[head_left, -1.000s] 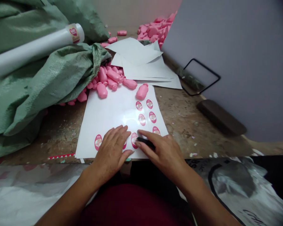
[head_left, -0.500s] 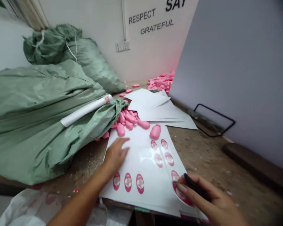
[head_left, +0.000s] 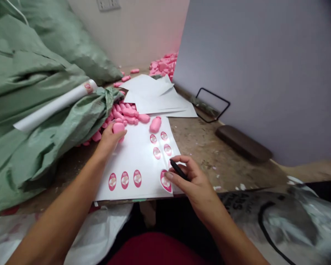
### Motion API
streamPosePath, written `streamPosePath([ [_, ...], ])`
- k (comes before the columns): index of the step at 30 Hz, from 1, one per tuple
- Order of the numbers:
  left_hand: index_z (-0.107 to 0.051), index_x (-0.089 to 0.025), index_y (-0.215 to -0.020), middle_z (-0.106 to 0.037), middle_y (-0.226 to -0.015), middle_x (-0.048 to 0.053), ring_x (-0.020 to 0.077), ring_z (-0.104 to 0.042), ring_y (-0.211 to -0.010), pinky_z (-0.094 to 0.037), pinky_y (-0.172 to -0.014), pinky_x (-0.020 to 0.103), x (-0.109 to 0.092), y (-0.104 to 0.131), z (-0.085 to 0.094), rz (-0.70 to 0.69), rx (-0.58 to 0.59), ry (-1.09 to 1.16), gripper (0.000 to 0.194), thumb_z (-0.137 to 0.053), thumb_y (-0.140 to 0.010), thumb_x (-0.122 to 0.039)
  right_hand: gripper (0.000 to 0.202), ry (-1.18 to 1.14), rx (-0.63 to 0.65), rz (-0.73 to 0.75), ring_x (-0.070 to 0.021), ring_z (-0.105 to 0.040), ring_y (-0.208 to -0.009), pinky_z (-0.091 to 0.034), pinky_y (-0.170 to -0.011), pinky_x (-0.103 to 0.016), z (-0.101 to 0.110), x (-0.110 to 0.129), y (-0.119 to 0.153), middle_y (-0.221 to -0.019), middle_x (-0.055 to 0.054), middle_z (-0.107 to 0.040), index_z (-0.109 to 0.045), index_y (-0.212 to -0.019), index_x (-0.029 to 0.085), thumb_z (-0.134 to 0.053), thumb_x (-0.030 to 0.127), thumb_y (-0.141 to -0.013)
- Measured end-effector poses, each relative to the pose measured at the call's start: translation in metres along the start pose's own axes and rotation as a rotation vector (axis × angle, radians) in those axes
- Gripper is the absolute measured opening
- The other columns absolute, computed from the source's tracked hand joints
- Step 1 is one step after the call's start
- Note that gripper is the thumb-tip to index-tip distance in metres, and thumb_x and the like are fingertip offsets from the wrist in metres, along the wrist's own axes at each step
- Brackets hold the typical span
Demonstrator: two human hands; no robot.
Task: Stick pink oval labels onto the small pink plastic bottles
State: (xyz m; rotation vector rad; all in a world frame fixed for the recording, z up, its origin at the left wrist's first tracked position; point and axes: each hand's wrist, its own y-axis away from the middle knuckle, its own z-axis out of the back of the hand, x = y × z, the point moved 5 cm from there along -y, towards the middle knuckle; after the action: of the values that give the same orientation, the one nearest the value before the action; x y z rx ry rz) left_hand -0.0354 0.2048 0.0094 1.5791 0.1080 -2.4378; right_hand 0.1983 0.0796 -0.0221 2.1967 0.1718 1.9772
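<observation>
I see the left hand (head_left: 113, 134) curled round a pink bottle (head_left: 118, 127), right hand (head_left: 191, 176) half-closed on a black tool (head_left: 178, 170), sticker (head_left: 164, 180) by thumb.

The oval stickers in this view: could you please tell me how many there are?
8 clear stickers: three in a row at the paper's near left, four two-by-two farther off at right, one at the right hand's thumb. Another seems partly hidden behind that hand.

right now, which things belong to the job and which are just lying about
Apparently in use: pink piece in the left hand; black tool in the right hand; oval sticker at its thumb; sticker sheet.

Probably lying about: brown object; white roll.
</observation>
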Motion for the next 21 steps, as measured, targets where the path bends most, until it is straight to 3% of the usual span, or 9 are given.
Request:
streamPosePath([
  [2, -0.057, -0.017, -0.113, -0.066, -0.093, 0.003, 0.0189, -0.070, -0.089, -0.058, -0.077, 0.031, 0.006, 0.040, -0.006, 0.089, 0.128, 0.149, 0.032, -0.067, -0.083, -0.025, 0.043, -0.085, 0.024, -0.079, -0.0152, -0.062, -0.065, -0.048, -0.059, -0.026, -0.005, -0.004, 0.002, -0.078, 0.003, -0.067, -0.056, -0.102, 0.026, -0.081, 0.043, -0.071],
  [4, -0.056, -0.021, -0.116, -0.066, -0.093, 0.002, 0.0204, -0.071, -0.089, -0.060, -0.073, 0.032, 0.017, 0.086, -0.017, 0.313, 0.311, 0.503, 0.042, -0.074, -0.078, -0.024, 0.042, -0.119, 0.043, -0.120, -0.0139, -0.062, -0.062, -0.048, -0.058, -0.025, -0.010, -0.004, 0.004, -0.076, 0.004, -0.067, -0.055, -0.098, 0.025, -0.082, 0.041, -0.070],
  [6, -0.055, -0.023, -0.118, -0.068, -0.096, 0.003, 0.0178, -0.071, -0.086, -0.061, -0.071, 0.030, 0.024, 0.125, -0.026, 0.471, 0.384, 0.692, 0.044, -0.076, -0.080, -0.022, 0.039, -0.122, 0.055, -0.119, -0.0133, -0.062, -0.062, -0.049, -0.058, -0.025, -0.015, -0.003, 0.007, -0.077, 0.004, -0.067, -0.055, -0.095, 0.025, -0.081, 0.038, -0.069],
  [8, -0.055, -0.023, -0.119, -0.068, -0.100, 0.004, 0.0150, -0.070, -0.083, -0.061, -0.069, 0.027, 0.030, 0.148, -0.033, 0.562, 0.405, 0.807, 0.038, -0.072, -0.085, -0.025, 0.035, -0.103, 0.072, -0.091, -0.0135, -0.063, -0.065, -0.051, -0.060, -0.025, -0.022, -0.001, 0.009, -0.079, 0.004, -0.067, -0.056, -0.094, 0.025, -0.079, 0.036, -0.070],
  [11, -0.058, -0.022, -0.120, -0.067, -0.101, 0.005, 0.0136, -0.068, -0.081, -0.061, -0.067, 0.026, 0.034, 0.160, -0.040, 0.617, 0.422, 0.965, 0.030, -0.063, -0.093, -0.034, 0.029, -0.060, 0.099, -0.031, -0.0146, -0.066, -0.072, -0.054, -0.064, -0.025, -0.032, 0.001, 0.014, -0.081, 0.004, -0.069, -0.058, -0.095, 0.026, -0.076, 0.033, -0.073],
  [14, -0.060, -0.020, -0.120, -0.067, -0.100, 0.007, 0.0138, -0.066, -0.077, -0.060, -0.061, 0.025, 0.031, 0.161, -0.043, 0.618, 0.458, 1.042, 0.034, -0.057, -0.096, -0.045, 0.025, 0.001, 0.101, 0.013, -0.0146, -0.066, -0.071, -0.054, -0.062, -0.025, -0.038, 0.002, 0.016, -0.079, 0.004, -0.069, -0.059, -0.096, 0.026, -0.072, 0.031, -0.076],
  [21, -0.064, -0.019, -0.117, -0.066, -0.101, 0.008, 0.0139, -0.060, -0.073, -0.058, -0.059, 0.026, 0.027, 0.165, -0.044, 0.596, 0.463, 0.959, 0.049, -0.053, -0.093, -0.060, 0.018, 0.075, 0.088, 0.128, -0.0154, -0.070, -0.080, -0.057, -0.070, -0.027, -0.041, 0.011, 0.019, -0.087, 0.002, -0.072, -0.058, -0.095, 0.027, -0.068, 0.027, -0.081],
])
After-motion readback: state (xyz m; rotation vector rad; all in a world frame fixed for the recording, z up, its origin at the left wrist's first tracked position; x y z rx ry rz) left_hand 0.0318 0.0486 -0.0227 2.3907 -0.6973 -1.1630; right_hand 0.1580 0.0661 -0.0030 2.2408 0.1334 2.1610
